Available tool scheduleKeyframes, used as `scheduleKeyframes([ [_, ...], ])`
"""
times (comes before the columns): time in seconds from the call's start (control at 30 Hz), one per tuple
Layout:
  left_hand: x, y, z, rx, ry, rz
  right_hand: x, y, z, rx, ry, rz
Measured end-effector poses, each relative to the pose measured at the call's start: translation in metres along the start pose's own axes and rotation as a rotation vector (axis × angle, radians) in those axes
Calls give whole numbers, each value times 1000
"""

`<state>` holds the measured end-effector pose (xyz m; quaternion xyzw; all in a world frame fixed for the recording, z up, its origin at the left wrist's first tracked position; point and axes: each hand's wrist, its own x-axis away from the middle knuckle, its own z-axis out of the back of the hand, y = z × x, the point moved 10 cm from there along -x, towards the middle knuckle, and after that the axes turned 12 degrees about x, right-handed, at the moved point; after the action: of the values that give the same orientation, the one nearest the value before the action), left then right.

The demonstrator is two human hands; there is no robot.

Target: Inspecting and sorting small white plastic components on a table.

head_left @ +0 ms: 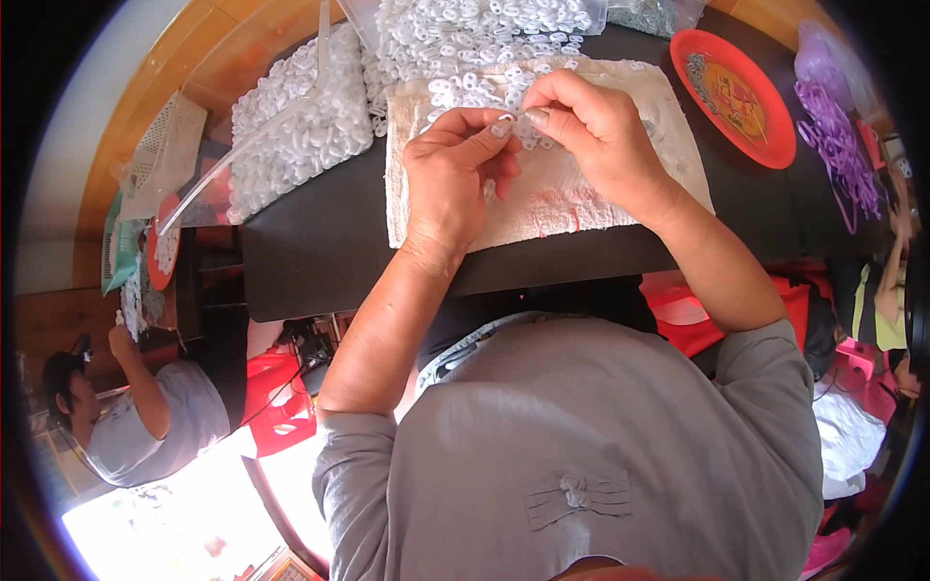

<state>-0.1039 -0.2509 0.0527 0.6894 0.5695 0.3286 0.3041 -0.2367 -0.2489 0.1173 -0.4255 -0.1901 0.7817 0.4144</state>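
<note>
Item: small white plastic ring (pixel 508 118), pinched between the fingertips of my left hand (pixel 457 174) and my right hand (pixel 593 131), both grips closed on it, above the white cloth (pixel 552 194) at the middle of the dark desk (pixel 320 242). Heap of white rings (pixel 300 126) at the desk's far left; red plate (pixel 741 97) and purple bands (pixel 838 136) toward its far right corner.

From my feed, bright daylight fills the scene, blowing out the floor (pixel 184 504) at lower left. Fisheye bending curves the edges, dark vignette rings the frame, and the rim softens slightly.
</note>
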Motion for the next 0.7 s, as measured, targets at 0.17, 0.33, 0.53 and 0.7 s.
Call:
scheduleKeyframes([
  [0.17, 0, -2, -1, -22, -37, 8, 2, -4, -6, 99, -12, 58],
  [0.33, 0, -1, 3, -28, -11, 5, 3, -8, -6, 143, 0, 74],
  [0.53, 1, 0, 3, -7, -9, 7, 3, -9, -5, 145, 22, 95],
  [0.7, 2, 1, 2, -20, 0, 5, 4, -9, -5, 157, 17, 91],
])
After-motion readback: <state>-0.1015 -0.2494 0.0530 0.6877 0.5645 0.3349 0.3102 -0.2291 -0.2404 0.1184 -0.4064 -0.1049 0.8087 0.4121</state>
